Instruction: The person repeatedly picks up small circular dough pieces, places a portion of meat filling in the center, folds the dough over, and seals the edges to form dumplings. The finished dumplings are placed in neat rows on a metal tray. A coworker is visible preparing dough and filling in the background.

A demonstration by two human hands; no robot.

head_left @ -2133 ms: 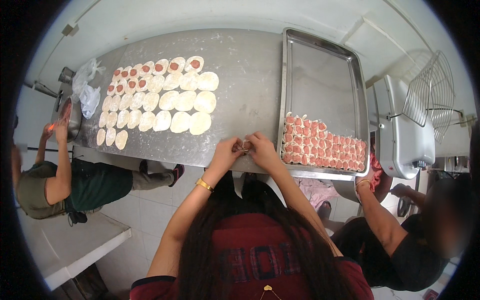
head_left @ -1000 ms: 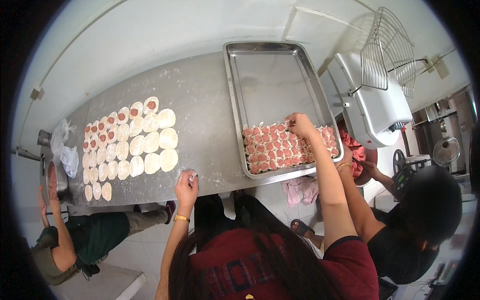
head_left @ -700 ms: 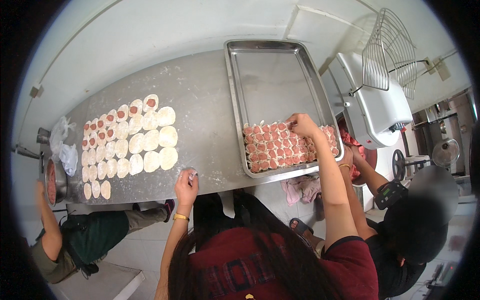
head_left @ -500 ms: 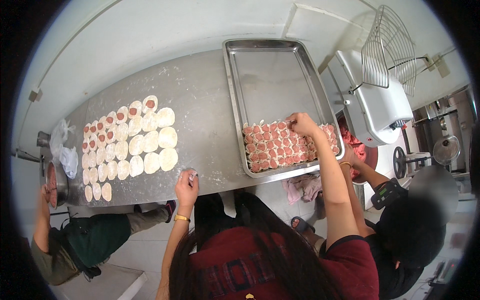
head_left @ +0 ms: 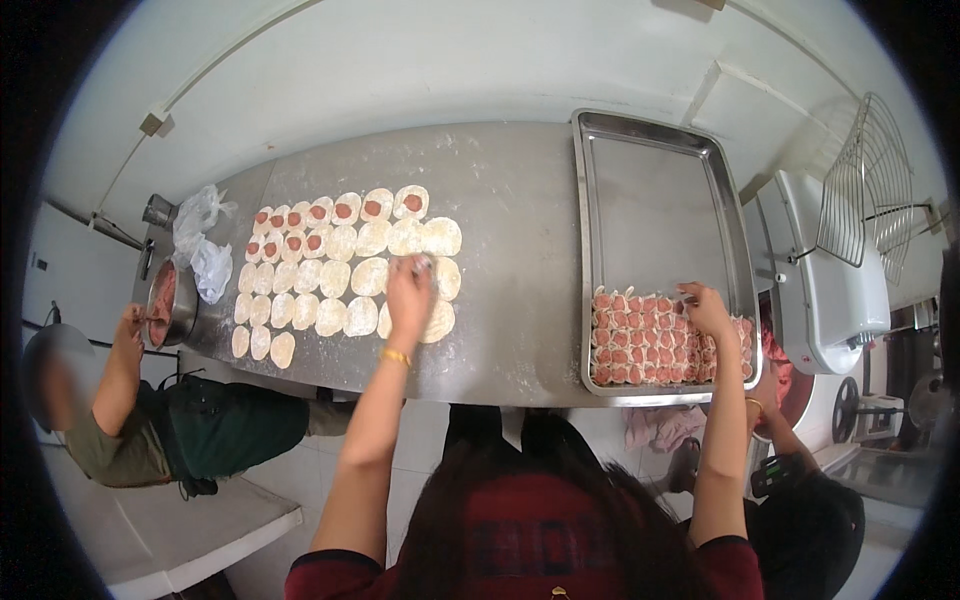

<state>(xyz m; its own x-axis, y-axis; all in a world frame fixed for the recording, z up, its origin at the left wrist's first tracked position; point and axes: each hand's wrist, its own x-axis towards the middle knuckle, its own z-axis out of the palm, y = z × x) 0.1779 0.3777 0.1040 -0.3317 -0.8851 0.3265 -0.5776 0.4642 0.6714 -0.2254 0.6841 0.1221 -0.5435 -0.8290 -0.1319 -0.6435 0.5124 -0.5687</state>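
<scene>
My left hand point(head_left: 410, 290), blurred by motion, is over the near right part of several rows of pale, floured dough wrappers point(head_left: 335, 278). Its fingers are curled; what they hold, if anything, is hidden. A dab of pink meat filling point(head_left: 345, 211) sits on each wrapper of the far row and on several in the second row. At the right, my right hand point(head_left: 708, 312) reaches into a metal tray point(head_left: 586, 220), its fingers closed on a dumpling at the far edge of the block. Open-topped meat dumplings point(head_left: 635, 340) fill the tray's near end in tight rows.
On the left, a person's hand point(head_left: 130, 318) is at a metal bowl point(head_left: 183, 310) of meat filling beside white plastic bags point(head_left: 210, 270). A white machine point(head_left: 835, 275) with a wire guard stands right of the tray. Another person's arm point(head_left: 775, 415) is by a bowl of red meat point(head_left: 785, 380).
My left hand has moved from the table's near edge out over the wrappers. My right hand stays at the dumplings' far edge. The view has shifted, so the table appears farther right.
</scene>
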